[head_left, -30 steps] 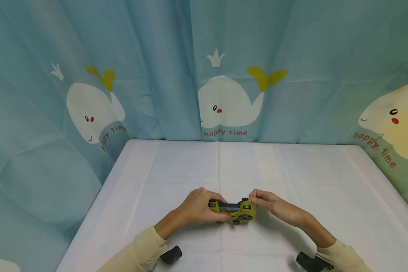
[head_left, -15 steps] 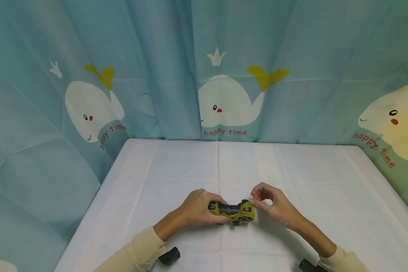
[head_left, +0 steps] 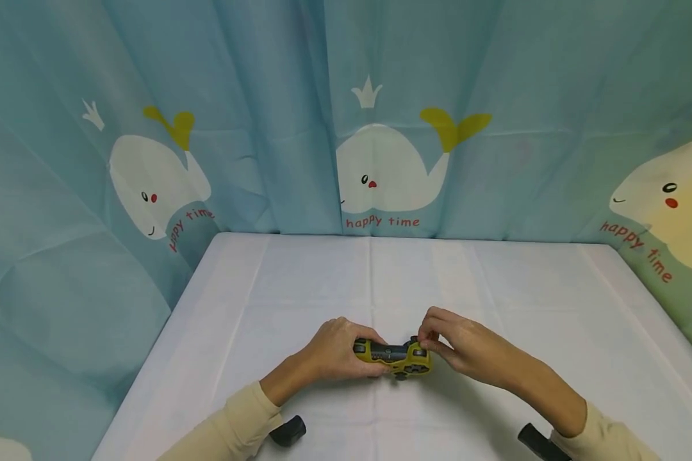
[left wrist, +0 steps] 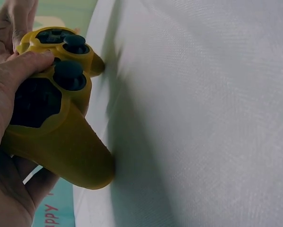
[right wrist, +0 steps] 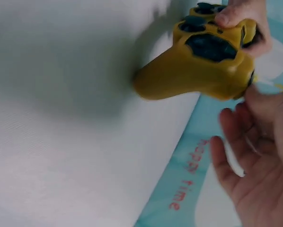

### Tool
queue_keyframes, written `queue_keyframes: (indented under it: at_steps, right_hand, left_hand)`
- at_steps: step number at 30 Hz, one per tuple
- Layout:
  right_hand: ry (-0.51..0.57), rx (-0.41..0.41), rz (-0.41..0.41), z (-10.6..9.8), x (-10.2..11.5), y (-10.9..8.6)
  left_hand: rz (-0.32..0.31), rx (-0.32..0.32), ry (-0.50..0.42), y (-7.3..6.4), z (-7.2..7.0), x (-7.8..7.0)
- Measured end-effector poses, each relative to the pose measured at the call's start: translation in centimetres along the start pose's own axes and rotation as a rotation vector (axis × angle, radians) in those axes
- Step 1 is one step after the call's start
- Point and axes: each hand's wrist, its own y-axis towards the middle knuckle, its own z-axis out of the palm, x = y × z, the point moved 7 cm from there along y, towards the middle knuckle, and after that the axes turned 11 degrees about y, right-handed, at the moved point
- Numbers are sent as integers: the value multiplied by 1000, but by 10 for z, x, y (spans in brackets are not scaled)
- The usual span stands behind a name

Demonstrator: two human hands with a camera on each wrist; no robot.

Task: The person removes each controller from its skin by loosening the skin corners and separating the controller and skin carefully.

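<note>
A yellow game controller [head_left: 415,367] with a black top edge and black thumbsticks stands tilted low over the white cloth. My left hand [head_left: 339,351] grips one half of it, thumb across the front face, as the left wrist view shows with the yellow handle [left wrist: 70,151] pointing toward the cloth. At the opposite corner, beside the shoulder buttons, my right hand [head_left: 467,342] pinches the edge with thumb and index fingertip. In the right wrist view the right thumb [right wrist: 264,101] lies at the controller's rim while the other fingers curl loosely away from it.
A white cloth [head_left: 300,275] covers the table. Blue curtains [head_left: 265,128] printed with whales hang behind and at both sides. Black wrist devices [head_left: 288,431] stick out from the sleeves just above the table's near part.
My right hand shifted up off the controller's corner, its fingers loosened, then came back in to the corner and closed up again. The left hand and controller have barely moved.
</note>
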Motion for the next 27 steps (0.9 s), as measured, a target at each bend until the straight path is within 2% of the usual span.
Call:
queue_keyframes:
  at_steps: [4,9,13,16,19,24,27]
  right_hand:
    - [-154,89,30,5,4,7]
    - [-287,208,122,14,0,9]
    - [-322,235,141,16,-1,9]
    - [-345,233,135,17,-1,5]
    - [-340,173,115,15,-4,-4]
    - [-181,-79,89,-1,-9,-24]
    - [-110,-150,86,-6,-7,-26]
  left_hand:
    - [-19,16,-42,2,0,3]
    - [-17,33,-31,3,2,3]
    - [-6,29,-12,4,2,2]
    - [-24,33,-27,5,2,4]
    - [-59,34,-63,6,3,9]
    - [-87,52,-104,6,2,13]
    - [-88,61,-120,5,0,12]
